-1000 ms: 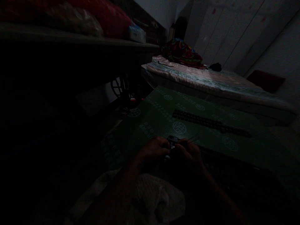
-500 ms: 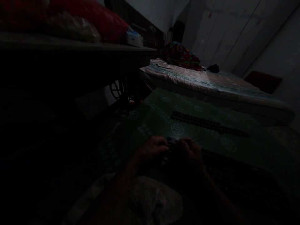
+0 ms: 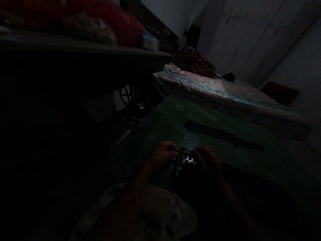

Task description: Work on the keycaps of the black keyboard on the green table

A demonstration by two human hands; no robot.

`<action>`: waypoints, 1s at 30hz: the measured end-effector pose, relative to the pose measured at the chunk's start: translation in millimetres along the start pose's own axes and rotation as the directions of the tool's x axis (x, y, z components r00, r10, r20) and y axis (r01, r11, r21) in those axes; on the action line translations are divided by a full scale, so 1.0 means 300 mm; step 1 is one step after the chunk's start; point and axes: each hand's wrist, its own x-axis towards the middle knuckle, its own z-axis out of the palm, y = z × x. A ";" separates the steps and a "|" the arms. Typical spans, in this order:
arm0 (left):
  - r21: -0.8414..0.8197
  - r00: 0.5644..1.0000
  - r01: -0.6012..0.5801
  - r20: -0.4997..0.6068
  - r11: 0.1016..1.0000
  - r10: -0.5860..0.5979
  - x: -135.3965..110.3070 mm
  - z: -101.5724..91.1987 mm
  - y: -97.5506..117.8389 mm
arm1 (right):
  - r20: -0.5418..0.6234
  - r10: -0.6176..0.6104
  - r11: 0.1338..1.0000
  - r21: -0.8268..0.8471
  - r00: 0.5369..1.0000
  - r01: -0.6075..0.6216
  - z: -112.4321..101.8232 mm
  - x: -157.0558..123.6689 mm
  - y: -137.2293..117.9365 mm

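Observation:
The room is very dark. My left hand is closed, its thumb and fingertips pinched together at the left end of a small dark rectangular piece. On the other side, the fingers of my right hand are curled at that piece's right end; what lies inside them is hidden. Thin wire-like strands stick out past the right hand. Just below the piece, a dark frame with knobbed edges shows a bright patch. Farther off, a long double row of small dark parts lies on the green printed board.
A pale cloth lies near my forearms. To the left stands a table with red bags and a small white-and-blue pack; a spoked wheel is beneath. Behind the board is a bed with a patterned cloth heap.
My hands have moved slightly apart, and the right hand has shifted right. The bright patch and knobbed frame below the piece now show. The view has shifted a little.

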 end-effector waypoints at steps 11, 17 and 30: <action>-0.192 1.000 -0.008 -0.006 0.981 0.007 0.004 -0.020 -0.004 | 0.474 0.028 0.947 -0.294 0.880 0.128 0.062 0.107 -0.036; -0.252 0.998 0.034 -0.036 0.967 -0.045 0.005 -0.034 -0.011 | 0.483 -0.069 0.964 -0.193 0.873 0.183 0.080 0.133 -0.021; -0.176 0.984 0.048 -0.158 0.983 -0.077 0.042 0.002 -0.037 | 0.376 0.043 0.997 -0.070 0.925 -0.018 0.114 0.241 0.149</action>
